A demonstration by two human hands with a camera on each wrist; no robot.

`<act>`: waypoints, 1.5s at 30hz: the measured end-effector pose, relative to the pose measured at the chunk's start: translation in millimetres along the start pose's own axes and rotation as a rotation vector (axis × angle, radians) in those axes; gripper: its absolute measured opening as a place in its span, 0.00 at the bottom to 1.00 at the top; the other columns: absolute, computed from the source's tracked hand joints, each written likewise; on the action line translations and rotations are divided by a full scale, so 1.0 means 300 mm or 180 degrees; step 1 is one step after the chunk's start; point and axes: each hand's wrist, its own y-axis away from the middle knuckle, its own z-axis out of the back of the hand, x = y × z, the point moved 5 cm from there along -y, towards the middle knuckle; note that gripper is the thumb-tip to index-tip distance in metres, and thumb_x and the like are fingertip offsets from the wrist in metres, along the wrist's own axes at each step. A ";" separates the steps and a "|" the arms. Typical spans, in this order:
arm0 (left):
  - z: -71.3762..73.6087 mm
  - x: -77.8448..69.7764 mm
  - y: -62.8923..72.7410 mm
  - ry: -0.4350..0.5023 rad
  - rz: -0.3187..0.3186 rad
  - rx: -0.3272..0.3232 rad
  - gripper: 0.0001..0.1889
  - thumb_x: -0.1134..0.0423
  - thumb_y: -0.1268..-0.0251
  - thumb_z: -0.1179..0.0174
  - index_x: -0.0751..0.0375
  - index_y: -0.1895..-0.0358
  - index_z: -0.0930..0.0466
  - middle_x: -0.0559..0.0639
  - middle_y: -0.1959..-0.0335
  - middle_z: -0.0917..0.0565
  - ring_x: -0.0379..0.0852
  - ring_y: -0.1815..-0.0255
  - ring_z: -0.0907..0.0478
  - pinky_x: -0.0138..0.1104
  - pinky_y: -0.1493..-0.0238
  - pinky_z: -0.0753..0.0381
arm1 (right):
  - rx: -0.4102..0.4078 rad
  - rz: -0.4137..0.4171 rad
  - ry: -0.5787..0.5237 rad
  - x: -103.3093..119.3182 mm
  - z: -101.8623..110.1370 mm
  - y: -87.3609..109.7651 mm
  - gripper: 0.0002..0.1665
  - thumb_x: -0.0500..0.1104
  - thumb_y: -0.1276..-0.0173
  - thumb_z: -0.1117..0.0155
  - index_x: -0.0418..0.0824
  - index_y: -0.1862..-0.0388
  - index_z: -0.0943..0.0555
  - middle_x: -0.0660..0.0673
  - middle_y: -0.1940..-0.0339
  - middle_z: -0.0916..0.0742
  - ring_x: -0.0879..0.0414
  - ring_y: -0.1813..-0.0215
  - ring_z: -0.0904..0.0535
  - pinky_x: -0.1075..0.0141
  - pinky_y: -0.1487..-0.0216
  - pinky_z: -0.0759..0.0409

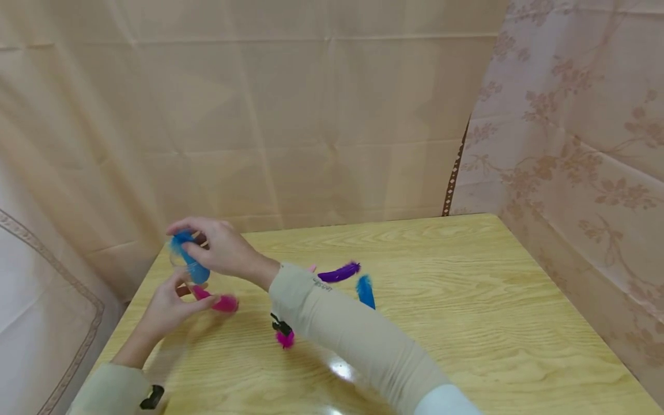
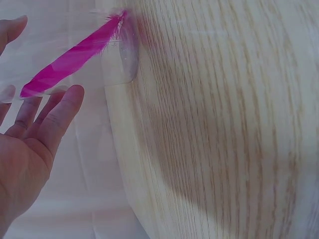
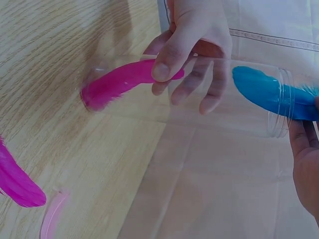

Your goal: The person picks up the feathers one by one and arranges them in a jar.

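My left hand (image 1: 168, 305) grips a clear plastic jar (image 3: 239, 119) around its middle, thumb on the near side. The jar lies tilted above the table near its left edge, with its threaded mouth toward my right hand. Inside, a magenta feather (image 3: 119, 82) stretches from the base to beneath the thumb. My right hand (image 1: 223, 248) pinches a blue feather (image 3: 259, 89) at the mouth; its smooth end reaches into the jar, while the fluffy end stays outside among the fingers.
On the wooden table (image 1: 493, 317) lie a purple feather (image 1: 339, 272) and another blue feather (image 1: 365, 292), right of my hands. Another magenta feather (image 3: 20, 179) and a pale pink feather (image 3: 52, 214) lie close together, partly behind my right forearm. A beige curtain (image 1: 311, 115) hangs behind the table.
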 end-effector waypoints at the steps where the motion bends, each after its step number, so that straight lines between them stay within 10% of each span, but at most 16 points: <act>1: 0.000 0.001 0.001 -0.0006 0.0005 0.0002 0.29 0.60 0.41 0.24 0.59 0.39 0.28 0.51 0.50 0.23 0.43 0.50 0.20 0.31 0.54 0.17 | 0.0008 -0.0018 0.0007 -0.001 -0.002 0.000 0.17 0.35 0.25 0.38 0.40 0.39 0.20 0.47 0.45 0.14 0.69 0.58 0.20 0.82 0.53 0.24; 22: 0.001 0.006 -0.008 -0.0071 0.0041 0.0012 0.26 0.59 0.42 0.24 0.58 0.43 0.26 0.47 0.53 0.20 0.33 0.53 0.23 0.33 0.53 0.17 | 0.0106 -0.0206 -0.0076 0.000 -0.001 -0.007 0.13 0.38 0.27 0.34 0.38 0.46 0.16 0.49 0.54 0.11 0.74 0.60 0.18 0.82 0.54 0.23; 32: -0.003 0.009 -0.007 0.0004 -0.0023 0.0026 0.33 0.59 0.41 0.24 0.60 0.35 0.28 0.62 0.42 0.18 0.29 0.48 0.24 0.27 0.48 0.22 | 0.0082 -0.0130 -0.0085 -0.002 -0.004 0.003 0.12 0.36 0.26 0.35 0.37 0.46 0.17 0.48 0.52 0.12 0.74 0.57 0.19 0.83 0.52 0.24; 45: -0.004 0.008 -0.010 -0.0036 0.0012 0.0025 0.30 0.58 0.41 0.24 0.63 0.38 0.27 0.63 0.40 0.19 0.59 0.43 0.21 0.24 0.49 0.24 | -0.0090 0.0034 -0.0371 -0.008 0.025 0.021 0.18 0.35 0.27 0.34 0.36 0.40 0.20 0.46 0.44 0.14 0.70 0.45 0.21 0.79 0.46 0.24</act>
